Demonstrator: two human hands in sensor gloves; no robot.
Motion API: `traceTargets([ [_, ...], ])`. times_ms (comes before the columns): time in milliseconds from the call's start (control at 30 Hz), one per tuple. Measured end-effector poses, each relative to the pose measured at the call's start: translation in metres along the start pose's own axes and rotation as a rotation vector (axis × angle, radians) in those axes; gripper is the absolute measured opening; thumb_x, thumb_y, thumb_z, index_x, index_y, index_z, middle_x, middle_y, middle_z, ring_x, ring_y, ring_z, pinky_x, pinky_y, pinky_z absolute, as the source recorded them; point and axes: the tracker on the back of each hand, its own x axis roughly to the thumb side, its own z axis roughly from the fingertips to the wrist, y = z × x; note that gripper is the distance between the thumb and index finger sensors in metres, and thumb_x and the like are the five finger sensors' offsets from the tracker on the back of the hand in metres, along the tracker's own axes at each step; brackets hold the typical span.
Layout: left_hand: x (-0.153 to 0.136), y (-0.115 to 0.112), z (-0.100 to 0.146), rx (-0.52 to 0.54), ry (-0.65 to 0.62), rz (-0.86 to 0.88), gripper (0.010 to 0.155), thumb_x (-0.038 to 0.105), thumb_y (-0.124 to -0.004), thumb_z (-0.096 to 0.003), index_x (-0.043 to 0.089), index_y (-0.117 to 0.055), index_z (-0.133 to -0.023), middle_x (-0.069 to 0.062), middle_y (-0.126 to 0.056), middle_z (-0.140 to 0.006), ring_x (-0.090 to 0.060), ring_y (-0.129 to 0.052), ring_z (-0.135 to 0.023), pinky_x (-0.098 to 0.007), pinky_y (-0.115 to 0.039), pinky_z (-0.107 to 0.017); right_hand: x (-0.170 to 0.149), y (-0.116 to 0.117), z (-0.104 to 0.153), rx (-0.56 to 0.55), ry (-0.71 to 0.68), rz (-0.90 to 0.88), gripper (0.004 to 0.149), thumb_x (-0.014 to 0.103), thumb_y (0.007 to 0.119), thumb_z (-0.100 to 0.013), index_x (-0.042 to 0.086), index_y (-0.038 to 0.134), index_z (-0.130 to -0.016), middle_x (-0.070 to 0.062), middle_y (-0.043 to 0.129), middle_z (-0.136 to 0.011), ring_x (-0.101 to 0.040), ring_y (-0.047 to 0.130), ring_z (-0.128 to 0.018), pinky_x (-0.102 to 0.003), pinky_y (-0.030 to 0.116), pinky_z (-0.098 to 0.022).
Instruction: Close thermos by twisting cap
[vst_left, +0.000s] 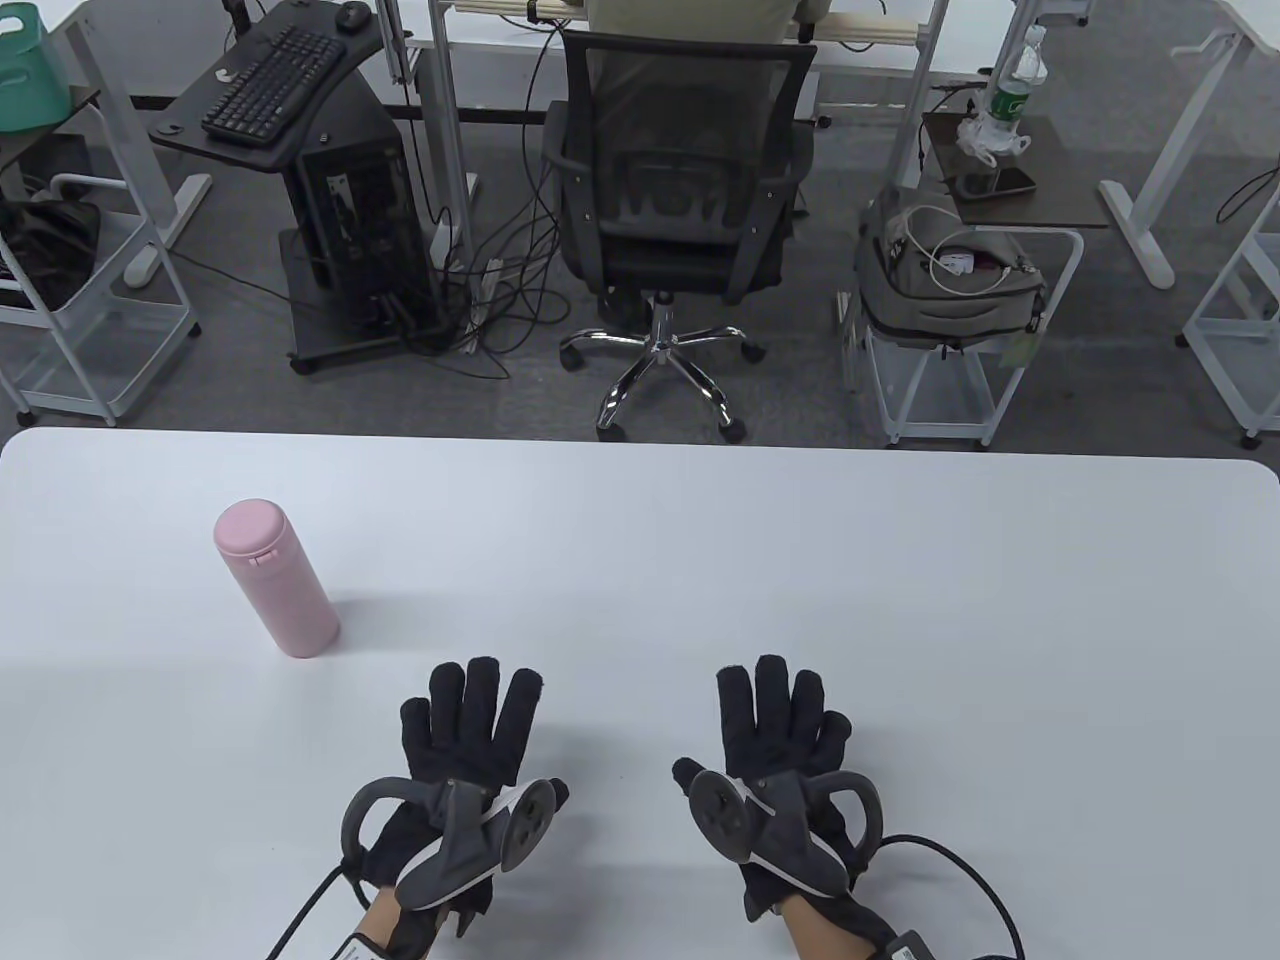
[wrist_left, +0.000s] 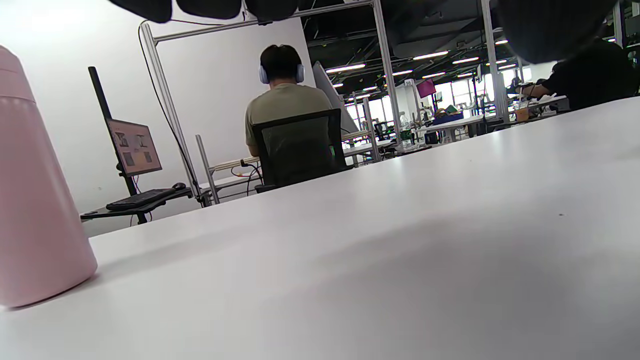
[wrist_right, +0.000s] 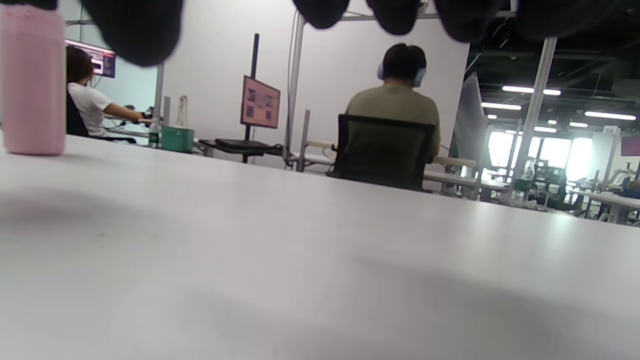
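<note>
A pink thermos (vst_left: 275, 578) stands upright on the white table (vst_left: 800, 560) at the left, with its pink cap (vst_left: 251, 526) on top. It also shows at the left edge of the left wrist view (wrist_left: 35, 200) and at the top left of the right wrist view (wrist_right: 33, 80). My left hand (vst_left: 470, 730) lies flat on the table, fingers spread, a little to the right of and nearer than the thermos, not touching it. My right hand (vst_left: 780, 725) lies flat with fingers spread, further right. Both hands hold nothing.
Beyond the table's far edge stand a black office chair (vst_left: 680, 200) with a seated person, a computer cart with a keyboard (vst_left: 275, 80), and a cart with a grey bag (vst_left: 950, 270).
</note>
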Motion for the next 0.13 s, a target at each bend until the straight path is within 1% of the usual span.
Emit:
traceTargets([
  [133, -0.0069, -0.0100, -0.0018, -0.026, 0.006, 0.014, 0.107, 0.078, -0.069, -0.0477, 0.021, -0.014, -0.120, -0.025, -0.027, -0.126, -0.055, -0.036, -0.110, -0.069, -0.044, -0.076, -0.0008, 0.0028, -0.0029, 0.004, 0.006, 0.006, 0.094, 0.058, 0.062, -0.062, -0.008, 0.026, -0.118, -0.047, 0.028, -0.115, -0.078, 0.038, -0.093, -0.086, 0.047, -0.057],
])
